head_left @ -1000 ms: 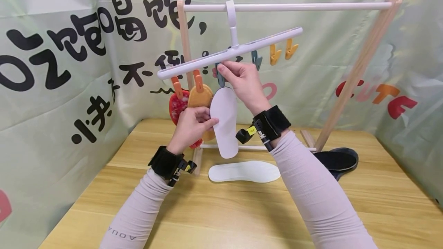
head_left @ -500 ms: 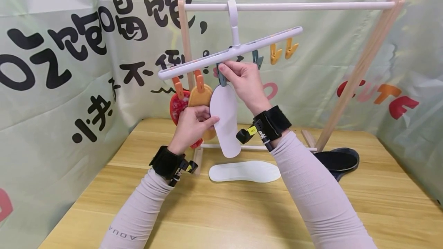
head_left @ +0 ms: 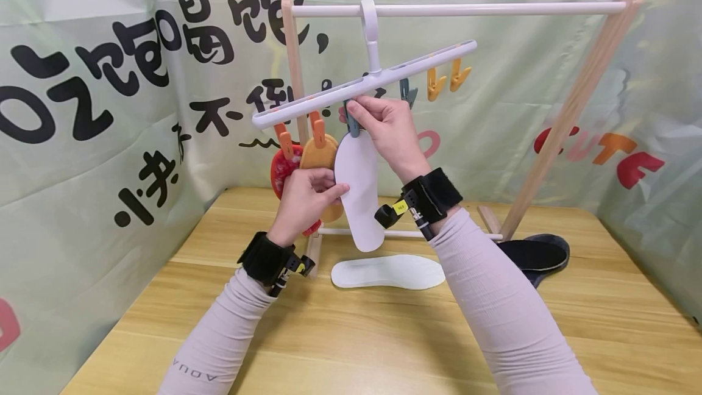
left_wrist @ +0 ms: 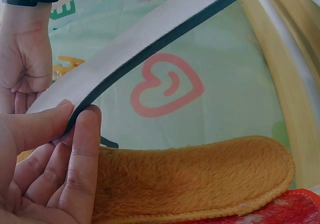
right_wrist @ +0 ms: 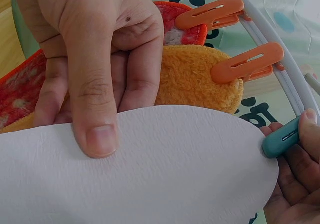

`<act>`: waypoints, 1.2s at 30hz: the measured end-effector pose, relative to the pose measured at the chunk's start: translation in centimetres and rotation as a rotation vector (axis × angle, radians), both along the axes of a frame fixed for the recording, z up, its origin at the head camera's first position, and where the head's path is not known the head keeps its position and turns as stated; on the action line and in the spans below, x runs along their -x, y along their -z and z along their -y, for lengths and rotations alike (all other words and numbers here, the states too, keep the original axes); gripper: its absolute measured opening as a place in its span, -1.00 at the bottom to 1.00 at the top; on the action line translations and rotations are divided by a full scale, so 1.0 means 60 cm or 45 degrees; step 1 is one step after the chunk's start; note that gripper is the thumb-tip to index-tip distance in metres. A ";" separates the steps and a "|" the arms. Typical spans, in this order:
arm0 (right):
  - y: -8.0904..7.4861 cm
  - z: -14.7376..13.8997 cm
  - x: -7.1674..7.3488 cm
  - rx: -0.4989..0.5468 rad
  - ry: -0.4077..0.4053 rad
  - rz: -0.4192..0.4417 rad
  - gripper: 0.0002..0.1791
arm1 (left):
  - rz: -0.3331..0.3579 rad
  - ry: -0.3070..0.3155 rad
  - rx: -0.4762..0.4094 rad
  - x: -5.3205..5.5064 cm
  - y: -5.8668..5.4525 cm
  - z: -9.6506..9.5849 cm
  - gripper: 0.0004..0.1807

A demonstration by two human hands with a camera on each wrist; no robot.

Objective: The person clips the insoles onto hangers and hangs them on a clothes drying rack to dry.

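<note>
My left hand (head_left: 307,200) pinches a white insole (head_left: 359,200) by its left edge, thumb on the white face. The left wrist view shows the dark underside of this insole (left_wrist: 150,37). My right hand (head_left: 389,136) pinches a teal clip (head_left: 351,119) under the white hanger (head_left: 323,97). In the right wrist view the tip of the teal clip (right_wrist: 282,136) overlaps the rounded top edge of the insole. Just left hang a yellow fuzzy insole (head_left: 319,154) and a red patterned insole (head_left: 282,169), each from an orange clip. A second white insole (head_left: 387,272) lies on the table.
The tilted hanger hooks over the white rail (head_left: 493,10) of a wooden rack (head_left: 570,117). On its right half hang another teal clip (head_left: 406,93) and two yellow clips (head_left: 434,85). A black insole (head_left: 534,253) lies on the wooden table (head_left: 362,346), partly behind my right sleeve.
The top of the white insole has come up against the tip of the teal clip, and its lower end has swung slightly right. Both hands have barely moved.
</note>
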State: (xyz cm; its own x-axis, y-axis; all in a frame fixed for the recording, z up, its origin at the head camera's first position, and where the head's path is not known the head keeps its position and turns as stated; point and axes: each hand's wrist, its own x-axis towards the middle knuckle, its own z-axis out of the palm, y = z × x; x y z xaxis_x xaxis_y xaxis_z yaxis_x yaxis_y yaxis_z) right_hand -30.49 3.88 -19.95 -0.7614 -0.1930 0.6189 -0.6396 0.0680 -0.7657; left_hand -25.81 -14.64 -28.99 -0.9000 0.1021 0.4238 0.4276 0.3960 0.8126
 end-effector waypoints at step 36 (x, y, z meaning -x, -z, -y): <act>0.003 -0.003 0.001 -0.009 0.002 0.006 -0.73 | -0.068 -0.079 -0.001 -0.011 -0.010 -0.003 -0.72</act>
